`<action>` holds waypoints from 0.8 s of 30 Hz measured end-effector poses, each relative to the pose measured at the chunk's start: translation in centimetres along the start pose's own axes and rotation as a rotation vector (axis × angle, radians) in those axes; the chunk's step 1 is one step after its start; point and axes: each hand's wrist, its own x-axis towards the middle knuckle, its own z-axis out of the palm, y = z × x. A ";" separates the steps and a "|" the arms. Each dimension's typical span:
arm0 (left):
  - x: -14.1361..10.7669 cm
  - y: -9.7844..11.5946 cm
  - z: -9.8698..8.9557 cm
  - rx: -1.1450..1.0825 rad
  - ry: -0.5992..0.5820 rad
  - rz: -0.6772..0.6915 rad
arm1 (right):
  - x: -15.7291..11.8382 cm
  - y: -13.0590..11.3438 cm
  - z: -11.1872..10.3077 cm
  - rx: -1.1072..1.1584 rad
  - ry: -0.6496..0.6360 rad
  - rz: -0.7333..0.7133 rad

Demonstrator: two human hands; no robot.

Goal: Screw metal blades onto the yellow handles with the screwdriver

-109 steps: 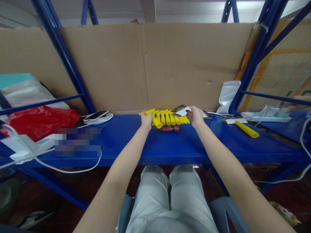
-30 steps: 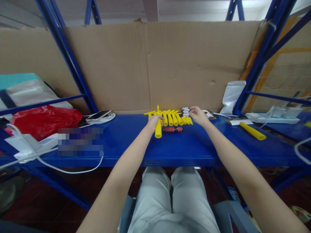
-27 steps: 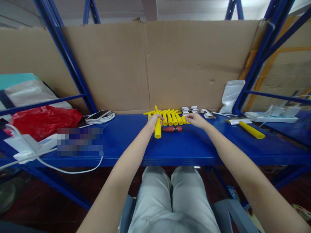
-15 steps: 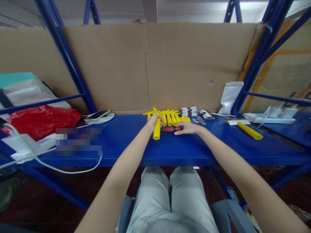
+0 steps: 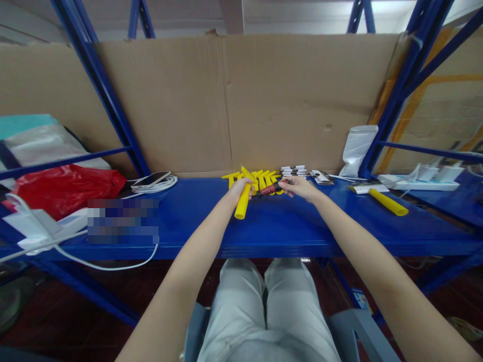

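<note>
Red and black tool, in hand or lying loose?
In hand: the right hand grips one end of the red and black tool, which slants in front of yellow pieces.

Got one red tool (image 5: 268, 189), one phone (image 5: 151, 179) near the back edge of the table (image 5: 271, 229), one red bag (image 5: 71, 188) toward the left end. Yellow tubes (image 5: 242, 203): one held, one loose toward the right end, plus a bunch (image 5: 261, 182) too overlapped to count.
</note>
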 end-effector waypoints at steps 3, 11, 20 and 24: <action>0.0 0.1 0.0 0.046 -0.051 -0.022 | 0.5 -0.2 -0.4 0.117 0.275 -0.004; -0.1 0.0 0.0 0.110 -0.047 -0.060 | 1.6 1.6 -2.9 0.282 0.679 0.013; -0.4 0.1 0.3 0.131 -0.064 -0.082 | 1.6 1.7 -2.5 0.374 0.753 0.036; -0.4 0.1 0.2 0.109 -0.048 -0.096 | 1.5 1.4 -2.4 0.380 0.757 0.047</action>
